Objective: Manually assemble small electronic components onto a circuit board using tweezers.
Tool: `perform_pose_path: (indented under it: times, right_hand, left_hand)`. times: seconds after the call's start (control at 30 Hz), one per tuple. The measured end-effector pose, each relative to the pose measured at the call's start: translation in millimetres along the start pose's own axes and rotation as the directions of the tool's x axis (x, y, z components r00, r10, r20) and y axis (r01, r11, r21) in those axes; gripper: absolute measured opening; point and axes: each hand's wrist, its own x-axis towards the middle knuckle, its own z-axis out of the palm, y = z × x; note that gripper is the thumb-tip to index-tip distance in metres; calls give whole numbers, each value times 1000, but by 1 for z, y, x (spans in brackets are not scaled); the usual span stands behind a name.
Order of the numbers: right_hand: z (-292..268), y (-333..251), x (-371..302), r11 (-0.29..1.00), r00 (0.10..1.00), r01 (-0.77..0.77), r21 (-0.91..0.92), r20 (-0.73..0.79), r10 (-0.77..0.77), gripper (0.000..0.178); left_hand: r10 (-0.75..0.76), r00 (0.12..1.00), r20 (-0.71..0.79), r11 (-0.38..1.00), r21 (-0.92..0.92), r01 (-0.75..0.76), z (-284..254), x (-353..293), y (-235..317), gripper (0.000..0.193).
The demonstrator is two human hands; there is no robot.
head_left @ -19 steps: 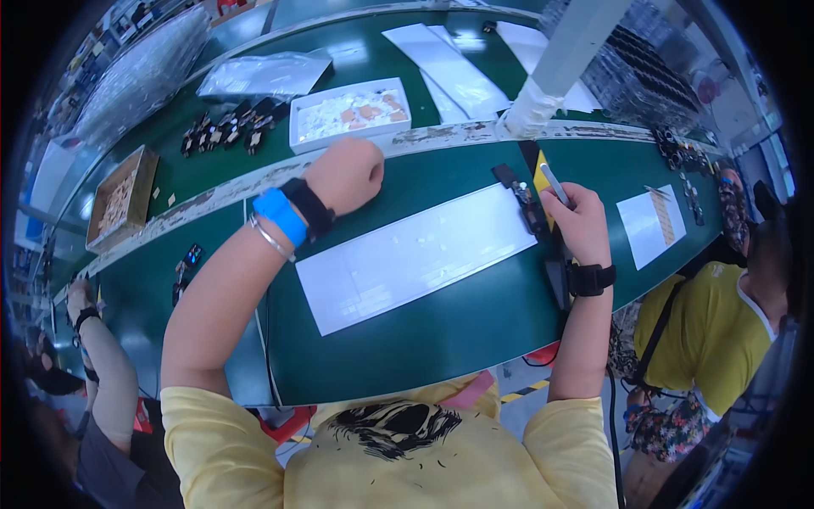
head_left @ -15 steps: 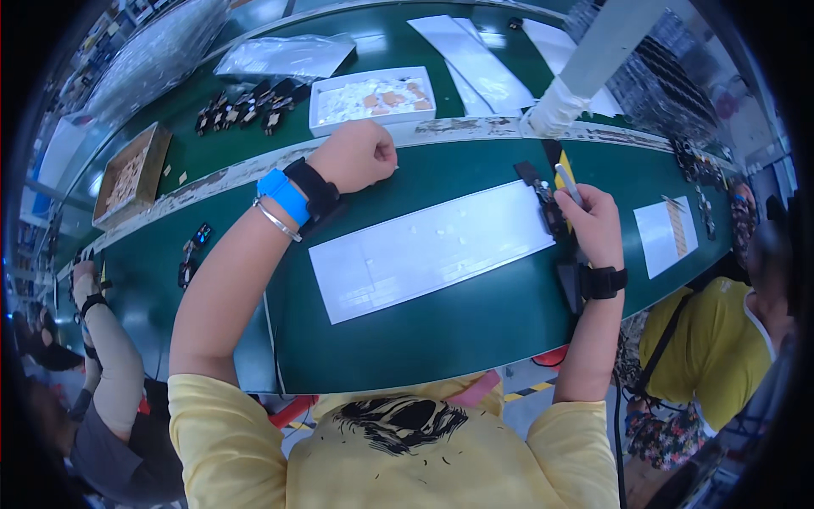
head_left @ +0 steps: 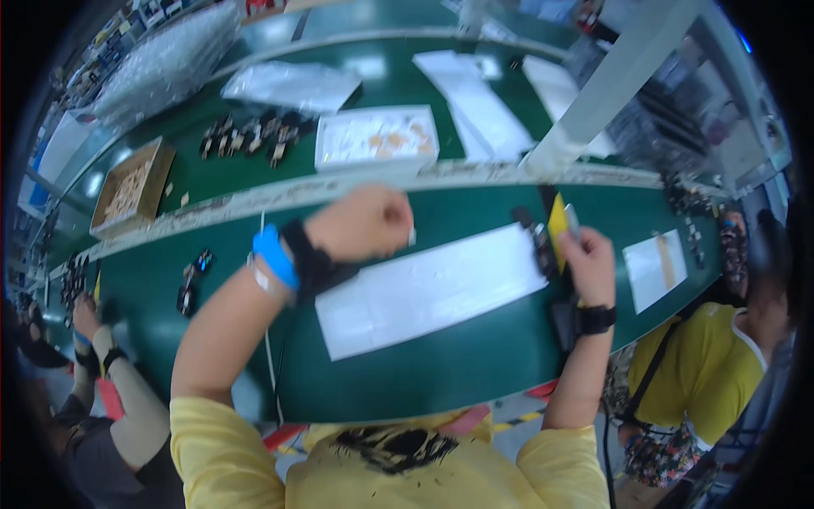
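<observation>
My left hand (head_left: 365, 222), somewhat blurred, is closed over the far left part of a white sheet (head_left: 424, 293). A small white piece (head_left: 412, 237) shows at its fingertips. My right hand (head_left: 588, 261) grips a slim grey tool (head_left: 572, 220), pointing up and away; its exact kind is unclear. Beside that hand, at the sheet's right end, lies a small dark electronic assembly (head_left: 539, 242). A yellow strip (head_left: 557, 222) stands between the assembly and the tool.
Beyond the pale ledge stand a white box of small white and tan pieces (head_left: 320, 151) and a cardboard box (head_left: 161, 182). Dark assemblies (head_left: 246, 137) lie between them. A pale post (head_left: 593, 102) rises at the back right. Co-workers sit on both sides.
My left hand has come nearer and slightly right, from beside the ledge to over the sheet's far edge. My right hand keeps its grip on the tool. The whole view has shifted a little.
</observation>
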Motion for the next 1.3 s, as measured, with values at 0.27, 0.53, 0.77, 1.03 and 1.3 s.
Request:
perform_pose_path:
  times: [0.27, 0.53, 0.77, 1.03, 1.3]
  right_hand:
    - [10, -20, -8, 928, 986, -14, -373, 149, 74, 30]
    - [21, -63, 7, 976, 969, -50, 210, 249, -3, 20]
    - [88, -124, 16, 971, 851, 232, 65, 470, -235, 27]
    - [129, -84, 223, 943, 954, 280, -177, -61, -295, 33]
    - [139, -12, 382, 805, 980, -195, -561, -89, 176, 65]
  left_hand:
    - [170, 979, 113, 875, 439, -203, 47, -29, 16, 9]
    - [44, 990, 131, 998, -52, -38, 48, -17, 26, 19]
    - [43, 979, -198, 617, -766, -182, 45, 0, 7, 29]
    - [-173, 961, -217, 508, -856, -102, 15, 3, -20, 25]
    - [-127, 986, -110, 562, -827, -20, 13, 13, -27, 25]
